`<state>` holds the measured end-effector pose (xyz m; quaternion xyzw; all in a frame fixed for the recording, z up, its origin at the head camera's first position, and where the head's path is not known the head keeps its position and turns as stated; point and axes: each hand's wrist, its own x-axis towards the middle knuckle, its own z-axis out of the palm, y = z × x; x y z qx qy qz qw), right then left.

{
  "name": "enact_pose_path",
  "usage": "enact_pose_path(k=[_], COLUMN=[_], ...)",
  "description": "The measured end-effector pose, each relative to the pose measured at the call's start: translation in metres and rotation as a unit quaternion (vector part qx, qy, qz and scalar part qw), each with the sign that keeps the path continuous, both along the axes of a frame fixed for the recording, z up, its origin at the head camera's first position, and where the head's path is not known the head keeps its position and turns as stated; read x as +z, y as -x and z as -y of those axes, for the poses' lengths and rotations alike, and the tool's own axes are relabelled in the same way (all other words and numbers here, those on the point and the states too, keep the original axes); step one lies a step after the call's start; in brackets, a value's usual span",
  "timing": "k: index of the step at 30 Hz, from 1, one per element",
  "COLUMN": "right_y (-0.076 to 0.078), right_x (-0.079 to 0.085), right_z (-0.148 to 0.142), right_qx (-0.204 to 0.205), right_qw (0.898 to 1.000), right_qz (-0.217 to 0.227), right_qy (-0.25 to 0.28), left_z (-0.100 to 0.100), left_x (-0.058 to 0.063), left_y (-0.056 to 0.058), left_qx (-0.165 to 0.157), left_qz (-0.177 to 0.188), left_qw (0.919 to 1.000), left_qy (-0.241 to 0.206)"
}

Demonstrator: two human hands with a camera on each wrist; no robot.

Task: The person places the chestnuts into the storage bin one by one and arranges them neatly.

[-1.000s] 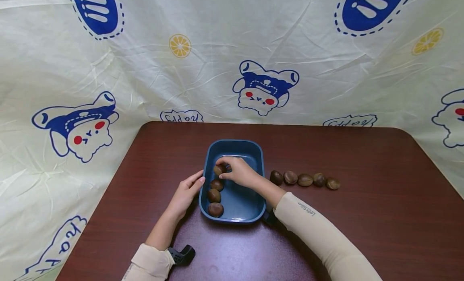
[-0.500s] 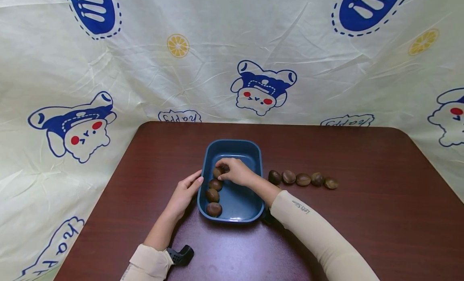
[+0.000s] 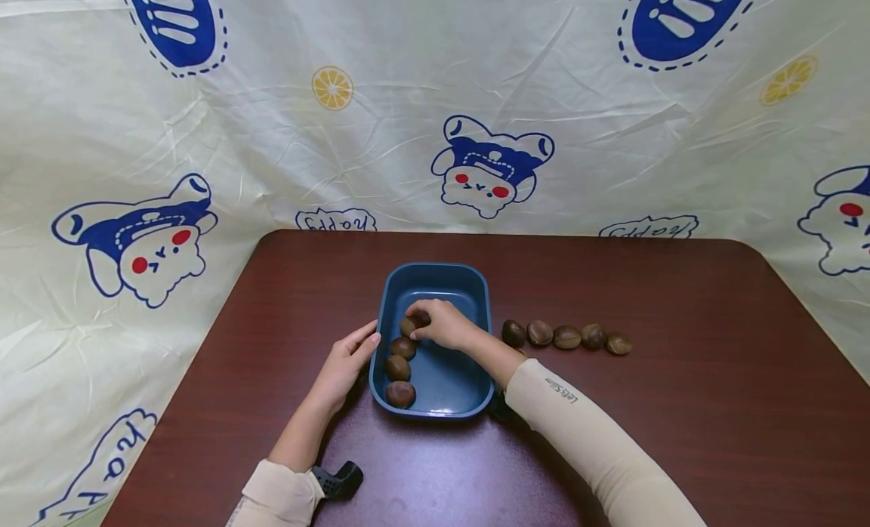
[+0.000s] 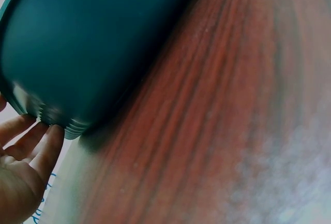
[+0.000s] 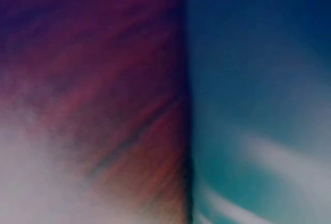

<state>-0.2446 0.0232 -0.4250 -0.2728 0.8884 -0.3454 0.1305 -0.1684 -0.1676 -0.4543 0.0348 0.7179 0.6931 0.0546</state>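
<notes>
The left hand (image 3: 343,367), fingers nearly straight, touches the blue rectangular plastic tray (image 3: 455,380) at nine o'clock, perhaps for steadiness; inside, at ten o'clock, the right hand (image 3: 443,325) pinches one round brown nut (image 3: 407,327), probably against rolling.

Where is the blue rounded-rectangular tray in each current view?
Head: the blue rounded-rectangular tray lies just below centre.
Left wrist: it fills the upper left, its side touched by the left hand.
Right wrist: blurred, it fills the right side.
Shared landmark: the reddish-brown wood-grain table, in all three.
</notes>
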Motion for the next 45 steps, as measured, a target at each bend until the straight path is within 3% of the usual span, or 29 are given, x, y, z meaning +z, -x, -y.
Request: enact_pose_path(k=[14,23,32,38,41,45], right_y=[-0.002,-0.003,-0.003,-0.002,-0.003,-0.003], right_x=[0.000,-0.001,-0.002,0.000,0.001,0.004], right_z=[0.003,0.003,0.001,-0.002,-0.004,-0.007], right_qx=[-0.031,-0.015,-0.015,-0.027,-0.022,-0.010], right_qw=[0.999,1.000,0.999,0.998,0.998,0.996], right_qz=[0.007,0.014,0.029,0.028,0.021,0.021], right_qy=[0.006,0.002,0.017,0.044,0.059,0.085], left_z=[-0.001,-0.003,0.000,0.000,-0.001,-0.004], left_x=[0.002,0.022,0.002,0.000,0.004,0.017], left_y=[-0.002,-0.011,-0.003,-0.001,-0.002,-0.007], left_qx=[0.005,-0.005,0.008,0.006,0.001,-0.006], left_qz=[0.008,0.017,0.008,0.005,0.012,0.015], left_qw=[1.0000,0.9998,0.9999,1.0000,0.9999,0.9999], left_qy=[-0.003,0.007,0.001,0.000,-0.004,0.002])
